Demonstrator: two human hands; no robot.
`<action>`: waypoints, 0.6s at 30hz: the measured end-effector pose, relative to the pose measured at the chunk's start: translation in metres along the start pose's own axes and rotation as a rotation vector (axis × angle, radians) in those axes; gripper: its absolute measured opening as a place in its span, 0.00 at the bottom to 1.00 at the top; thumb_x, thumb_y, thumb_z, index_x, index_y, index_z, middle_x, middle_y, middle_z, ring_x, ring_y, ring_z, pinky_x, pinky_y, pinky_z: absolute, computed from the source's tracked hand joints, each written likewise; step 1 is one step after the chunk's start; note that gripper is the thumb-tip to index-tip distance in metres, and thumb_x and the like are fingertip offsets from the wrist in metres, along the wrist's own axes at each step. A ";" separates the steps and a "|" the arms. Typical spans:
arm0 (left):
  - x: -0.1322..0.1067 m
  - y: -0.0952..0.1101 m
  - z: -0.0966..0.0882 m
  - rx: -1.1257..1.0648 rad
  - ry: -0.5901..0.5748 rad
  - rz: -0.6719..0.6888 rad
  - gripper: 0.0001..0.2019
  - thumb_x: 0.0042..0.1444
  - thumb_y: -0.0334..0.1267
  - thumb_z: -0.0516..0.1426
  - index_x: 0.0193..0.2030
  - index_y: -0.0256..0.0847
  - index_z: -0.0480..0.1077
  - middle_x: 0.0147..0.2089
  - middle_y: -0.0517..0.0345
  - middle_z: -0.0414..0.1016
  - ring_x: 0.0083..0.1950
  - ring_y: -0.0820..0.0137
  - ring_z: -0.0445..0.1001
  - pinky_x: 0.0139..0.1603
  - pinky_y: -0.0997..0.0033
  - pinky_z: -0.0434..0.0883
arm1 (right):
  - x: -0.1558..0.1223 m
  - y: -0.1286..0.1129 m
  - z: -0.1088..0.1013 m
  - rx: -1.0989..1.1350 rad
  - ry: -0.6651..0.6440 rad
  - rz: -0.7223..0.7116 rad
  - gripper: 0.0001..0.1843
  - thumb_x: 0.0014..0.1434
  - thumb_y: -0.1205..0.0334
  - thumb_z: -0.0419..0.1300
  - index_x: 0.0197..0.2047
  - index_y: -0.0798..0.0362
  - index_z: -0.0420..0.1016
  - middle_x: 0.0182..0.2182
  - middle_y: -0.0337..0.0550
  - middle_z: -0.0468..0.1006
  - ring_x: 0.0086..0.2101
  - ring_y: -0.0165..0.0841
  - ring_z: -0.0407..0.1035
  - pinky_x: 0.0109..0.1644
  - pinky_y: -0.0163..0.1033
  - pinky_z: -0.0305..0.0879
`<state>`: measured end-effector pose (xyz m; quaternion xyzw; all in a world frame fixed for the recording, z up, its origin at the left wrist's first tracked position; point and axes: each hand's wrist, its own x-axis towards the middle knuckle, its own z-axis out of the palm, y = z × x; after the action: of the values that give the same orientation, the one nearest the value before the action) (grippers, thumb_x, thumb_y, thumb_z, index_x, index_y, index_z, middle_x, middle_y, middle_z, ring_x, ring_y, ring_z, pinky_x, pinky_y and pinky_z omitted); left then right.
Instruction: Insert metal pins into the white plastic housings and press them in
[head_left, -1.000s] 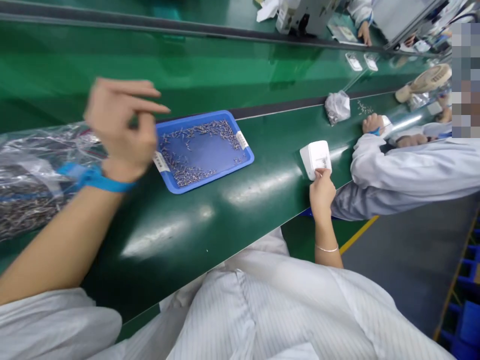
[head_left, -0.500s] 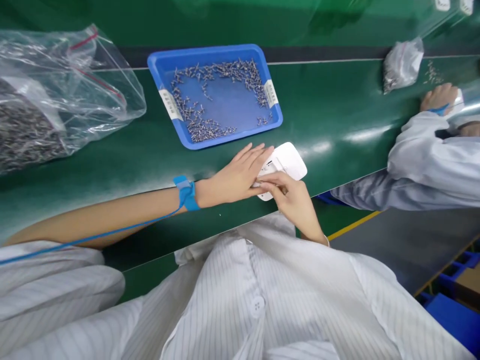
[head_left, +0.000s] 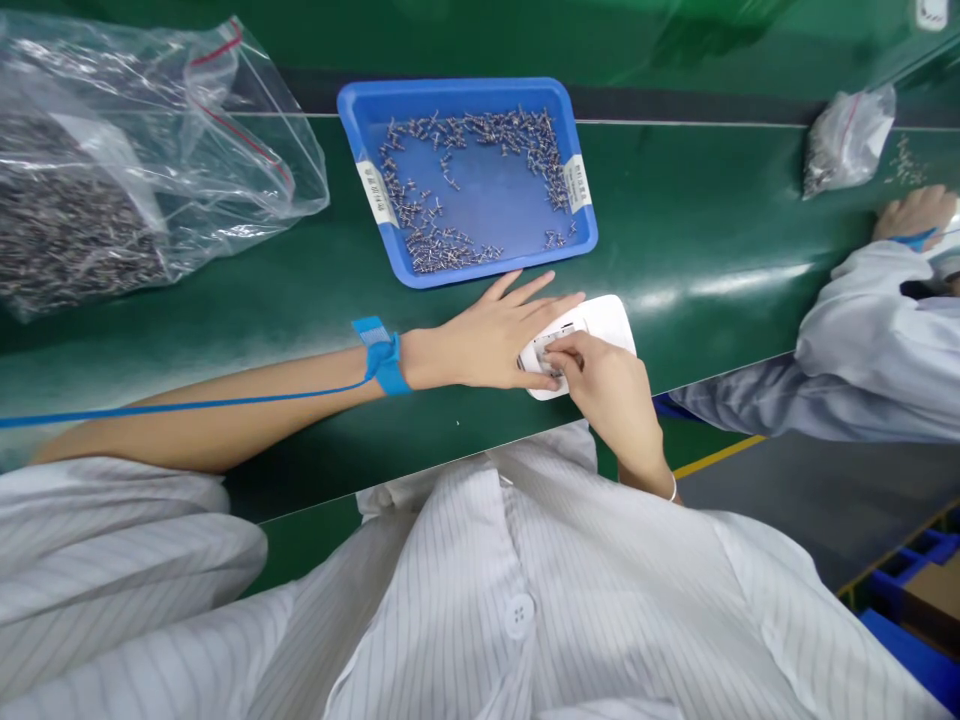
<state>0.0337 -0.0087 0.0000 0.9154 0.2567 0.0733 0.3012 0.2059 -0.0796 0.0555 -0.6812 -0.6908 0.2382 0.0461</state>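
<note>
A white plastic casing (head_left: pixel 613 320) with rounded corners lies on the green bench, a recess with small slots showing in its left part. My left hand (head_left: pixel 491 340) rests flat against its left end, fingers spread, thumb along the near side and index finger along the far side. Over the recess, the fingertips of my right hand (head_left: pixel 607 385) are pinched together. Whatever is between them is too small or hidden to make out. Just beyond my left fingers stands a blue tray (head_left: pixel 487 272) holding many small metal screws (head_left: pixel 442 250).
A clear zip bag (head_left: pixel 82 210) full of small metal parts lies at the left. Further right are a smaller bag (head_left: pixel 847 145), loose screws (head_left: pixel 906 165) and a co-worker's hand (head_left: pixel 915 212). A blue wrist strap (head_left: pixel 386 360) trails a cord leftward along my left arm.
The whole view has shifted, with things lying further right. My left fingers have spread wider, and the right hand's pinch has moved off the left hand's edge onto the recess, exposing more of it.
</note>
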 end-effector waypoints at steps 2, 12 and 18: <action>0.000 0.000 0.001 0.001 0.008 -0.013 0.46 0.60 0.65 0.50 0.75 0.39 0.38 0.76 0.53 0.46 0.78 0.55 0.36 0.75 0.49 0.32 | 0.001 -0.001 -0.001 -0.051 -0.007 -0.005 0.09 0.66 0.61 0.56 0.42 0.49 0.78 0.38 0.37 0.82 0.32 0.34 0.74 0.32 0.38 0.57; 0.001 -0.001 0.006 0.008 0.062 -0.026 0.46 0.60 0.66 0.50 0.75 0.38 0.41 0.76 0.54 0.49 0.78 0.55 0.38 0.75 0.51 0.34 | 0.006 -0.009 0.003 -0.128 0.010 0.030 0.08 0.66 0.57 0.57 0.39 0.51 0.74 0.35 0.39 0.81 0.32 0.34 0.73 0.30 0.37 0.53; 0.001 -0.002 0.007 0.001 0.062 -0.015 0.46 0.61 0.65 0.50 0.75 0.38 0.41 0.76 0.53 0.49 0.78 0.53 0.39 0.75 0.48 0.35 | 0.006 -0.011 0.006 -0.140 0.021 0.053 0.07 0.64 0.59 0.58 0.39 0.53 0.73 0.34 0.40 0.81 0.30 0.33 0.73 0.30 0.36 0.53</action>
<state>0.0360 -0.0106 -0.0067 0.9109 0.2729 0.0993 0.2931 0.1929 -0.0746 0.0527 -0.7032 -0.6870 0.1832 -0.0010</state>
